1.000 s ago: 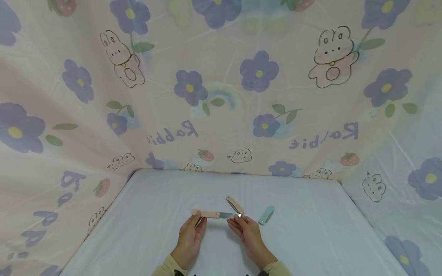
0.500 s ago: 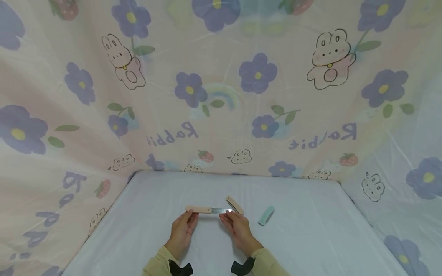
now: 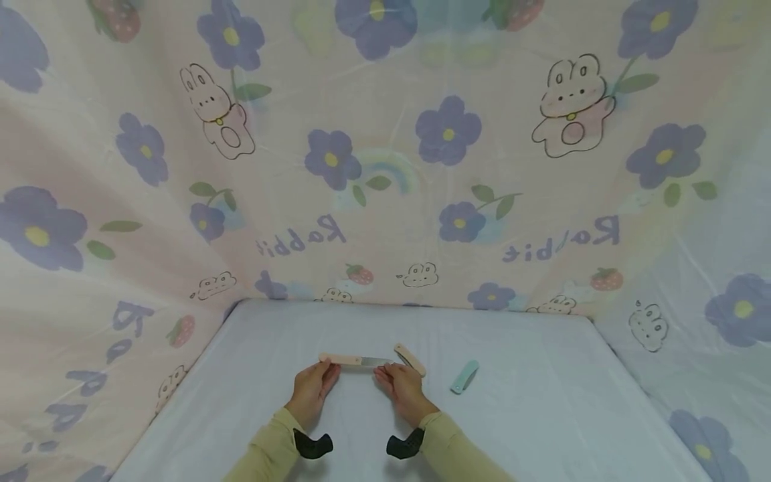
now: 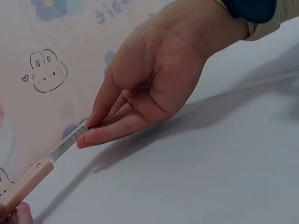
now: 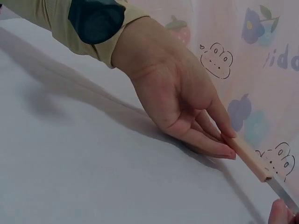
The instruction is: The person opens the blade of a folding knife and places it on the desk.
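A folding knife with a peach handle [image 3: 343, 359] and its silver blade [image 3: 375, 361] unfolded is held level between both hands above the white surface. My left hand [image 3: 312, 388] pinches the handle's end between thumb and fingers. At the other end my right hand [image 3: 408, 393] pinches the blade near its tip, which the fingers cover. The left wrist view shows the right hand [image 4: 154, 70] on the blade; in the right wrist view, the left hand [image 5: 173, 88] is on the handle. Just beyond the right fingers lies a second peach folding knife [image 3: 409, 359], folded.
A mint-green folding knife [image 3: 464, 377], folded, lies on the white-covered table [image 3: 542, 415] right of the right hand. Curtains [image 3: 385, 221] printed with flowers and rabbits rise at the back and both sides. Black devices are strapped at both wrists.
Both hands have shifted left and slightly farther from the body, carrying the unfolded knife with them. More of the sleeves shows. The two folded knives stay where they lay.
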A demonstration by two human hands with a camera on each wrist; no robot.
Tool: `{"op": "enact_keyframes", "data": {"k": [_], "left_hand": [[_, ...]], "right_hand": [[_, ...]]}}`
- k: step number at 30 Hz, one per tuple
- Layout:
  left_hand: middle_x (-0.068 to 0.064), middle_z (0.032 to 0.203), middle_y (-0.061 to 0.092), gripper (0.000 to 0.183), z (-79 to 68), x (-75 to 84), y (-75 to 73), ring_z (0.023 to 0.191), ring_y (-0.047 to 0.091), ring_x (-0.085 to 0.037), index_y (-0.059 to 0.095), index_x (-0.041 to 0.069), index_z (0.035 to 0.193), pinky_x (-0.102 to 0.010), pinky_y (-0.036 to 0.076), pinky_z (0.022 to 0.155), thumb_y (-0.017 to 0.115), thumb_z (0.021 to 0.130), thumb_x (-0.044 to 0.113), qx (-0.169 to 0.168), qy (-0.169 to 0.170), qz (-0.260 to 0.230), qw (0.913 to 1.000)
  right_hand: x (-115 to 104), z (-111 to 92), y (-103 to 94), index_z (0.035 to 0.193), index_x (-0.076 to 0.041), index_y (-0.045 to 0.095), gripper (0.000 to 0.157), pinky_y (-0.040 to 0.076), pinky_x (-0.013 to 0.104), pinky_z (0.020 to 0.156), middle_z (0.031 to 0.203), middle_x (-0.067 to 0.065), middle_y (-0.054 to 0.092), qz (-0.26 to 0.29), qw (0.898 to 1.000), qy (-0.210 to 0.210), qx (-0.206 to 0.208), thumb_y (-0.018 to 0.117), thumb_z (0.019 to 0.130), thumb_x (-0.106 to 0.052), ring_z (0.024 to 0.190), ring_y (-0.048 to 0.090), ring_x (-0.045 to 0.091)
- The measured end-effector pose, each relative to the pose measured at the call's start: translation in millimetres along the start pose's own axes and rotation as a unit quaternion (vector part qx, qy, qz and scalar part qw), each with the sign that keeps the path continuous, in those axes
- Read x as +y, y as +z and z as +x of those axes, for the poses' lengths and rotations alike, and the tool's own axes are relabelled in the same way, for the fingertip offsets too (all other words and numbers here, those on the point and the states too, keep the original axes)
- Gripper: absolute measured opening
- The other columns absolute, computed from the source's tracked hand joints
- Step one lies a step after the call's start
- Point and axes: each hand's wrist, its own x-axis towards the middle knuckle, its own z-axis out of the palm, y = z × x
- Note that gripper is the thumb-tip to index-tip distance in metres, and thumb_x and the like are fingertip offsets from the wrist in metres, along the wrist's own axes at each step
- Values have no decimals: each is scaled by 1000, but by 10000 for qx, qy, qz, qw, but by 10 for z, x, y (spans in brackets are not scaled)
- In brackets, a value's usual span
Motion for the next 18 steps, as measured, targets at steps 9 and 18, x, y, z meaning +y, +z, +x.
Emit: {"op": "enact_keyframes", "data": {"k": [9, 18], "left_hand": [[-23, 106, 56, 45, 210, 94, -34, 98, 62, -26, 32, -20, 130, -35, 47, 90, 49, 97, 5, -128, -197, 699, 9973], [-20, 100, 64, 43, 293, 132, -66, 91, 66, -24, 39, -17, 127, -34, 49, 87, 53, 95, 7, -117, -496, 1160, 9919]], "right_hand": [[45, 168, 109, 121, 19, 41, 32, 51, 32, 85, 101, 23, 61, -38, 9990, 57, 434, 45, 97, -2, 88, 64, 19], [52, 236, 157, 120, 18, 43, 30, 52, 34, 83, 105, 28, 60, -84, 9963, 74, 846, 43, 97, 0, 94, 64, 26]]}}
